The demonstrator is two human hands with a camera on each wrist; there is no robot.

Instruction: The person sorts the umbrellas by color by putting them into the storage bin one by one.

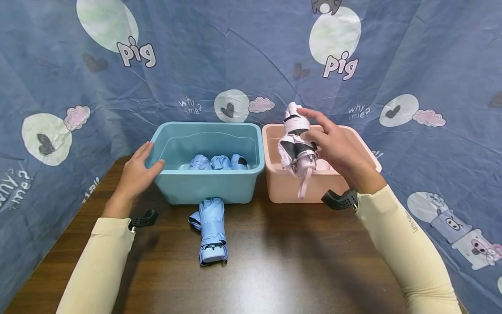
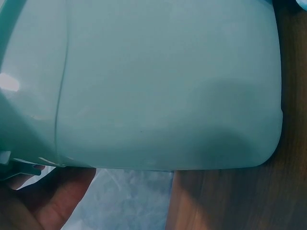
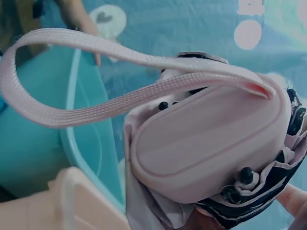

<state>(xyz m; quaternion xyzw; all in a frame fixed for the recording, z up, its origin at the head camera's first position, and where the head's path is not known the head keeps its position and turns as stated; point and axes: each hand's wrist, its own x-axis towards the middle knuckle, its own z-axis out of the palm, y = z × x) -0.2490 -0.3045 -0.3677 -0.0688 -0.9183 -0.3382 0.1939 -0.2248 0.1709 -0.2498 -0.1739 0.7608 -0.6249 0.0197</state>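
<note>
A folded pink umbrella [image 1: 296, 141] with black lining is in my right hand [image 1: 338, 146], held over the peach bin [image 1: 292, 187] between thumb and fingers. Its flat handle end [image 3: 211, 143] and wrist strap [image 3: 110, 103] fill much of the right wrist view. My left hand [image 1: 135, 172] rests at the left rim of the teal bin [image 1: 208, 187], fingers fairly straight and the thumb over the front corner. In front of that bin, a folded blue umbrella [image 1: 212, 231] lies on the table, handle toward me.
Inside the teal bin sit several folded blue umbrellas [image 1: 220, 162]. A pale pink item [image 1: 322, 165] shows in the peach bin, partly hidden. Both bins stand side by side on the brown wooden table [image 1: 274, 261], against a blue printed cloth [image 1: 243, 52].
</note>
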